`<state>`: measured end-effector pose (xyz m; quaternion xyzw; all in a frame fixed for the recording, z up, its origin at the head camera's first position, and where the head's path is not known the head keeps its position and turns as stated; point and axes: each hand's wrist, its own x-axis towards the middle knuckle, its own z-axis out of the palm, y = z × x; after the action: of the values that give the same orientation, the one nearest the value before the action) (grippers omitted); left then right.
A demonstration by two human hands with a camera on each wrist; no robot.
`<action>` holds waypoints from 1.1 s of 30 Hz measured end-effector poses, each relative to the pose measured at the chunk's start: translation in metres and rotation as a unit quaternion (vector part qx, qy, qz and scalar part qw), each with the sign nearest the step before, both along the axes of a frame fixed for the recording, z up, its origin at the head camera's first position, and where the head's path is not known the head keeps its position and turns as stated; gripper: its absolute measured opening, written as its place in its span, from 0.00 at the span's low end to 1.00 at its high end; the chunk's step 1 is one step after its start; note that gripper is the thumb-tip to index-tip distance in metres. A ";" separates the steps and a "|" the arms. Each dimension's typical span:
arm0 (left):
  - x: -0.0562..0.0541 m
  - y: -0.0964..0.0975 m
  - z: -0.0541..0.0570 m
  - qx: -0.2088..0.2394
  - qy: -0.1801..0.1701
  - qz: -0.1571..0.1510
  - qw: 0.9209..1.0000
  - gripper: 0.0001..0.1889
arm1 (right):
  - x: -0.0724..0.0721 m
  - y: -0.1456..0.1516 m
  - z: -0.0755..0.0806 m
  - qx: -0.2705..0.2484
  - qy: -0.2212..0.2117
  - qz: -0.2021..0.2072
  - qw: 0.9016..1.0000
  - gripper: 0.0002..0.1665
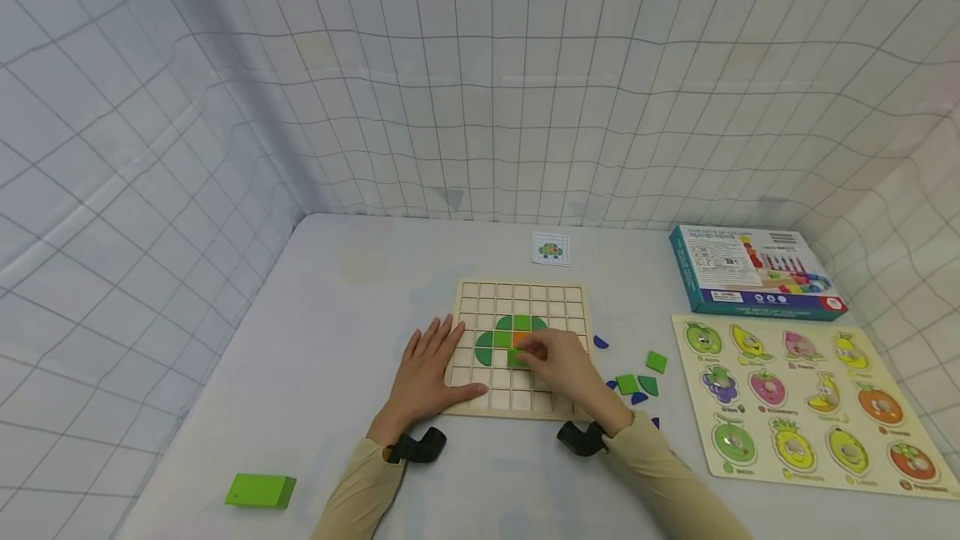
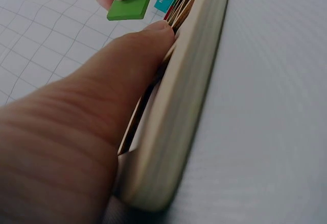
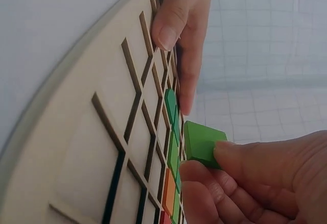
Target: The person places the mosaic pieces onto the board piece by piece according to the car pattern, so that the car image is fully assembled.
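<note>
While the left hand (image 1: 427, 369) lies with spread fingers at the left edge of the grid board (image 1: 499, 399), below the centre of the head view, the right hand (image 1: 561, 363), apart from it, pinches a green tile (image 3: 202, 142) between thumb and fingers. In the right wrist view the tile, right of centre in the frame, is tilted and appears clear of the board. Poor seating is judged the likeliest fault: lowered at this slant, the tile could catch an edge on a raised divider and stand proud of its cell. The orange piece (image 1: 521, 340), just above the tile in the head view, might be dislodged by a brushing fingertip. Because the right hand covers neighbouring cells, a misplacement could pass unnoticed. Were the left hand to bear too lightly, the board could turn under a sideways push. Toward the lower right of the head view, a sweep of the right sleeve (image 1: 651, 450) could scatter the loose green square (image 1: 627, 384) and the blue half-disc (image 1: 639, 398) nearby.
</note>
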<state>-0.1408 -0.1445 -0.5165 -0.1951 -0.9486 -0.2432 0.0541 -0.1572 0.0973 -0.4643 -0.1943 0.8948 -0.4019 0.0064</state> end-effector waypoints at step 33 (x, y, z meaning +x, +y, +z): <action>-0.001 0.000 -0.001 -0.008 0.003 0.000 1.000 0.52 | -0.009 -0.021 -0.008 0.104 0.031 -0.007 0.994 0.03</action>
<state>-0.1415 -0.1449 -0.5176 -0.1961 -0.9503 -0.2354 0.0556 -0.1657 0.0763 -0.4726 -0.1986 0.9330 -0.3000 -0.0041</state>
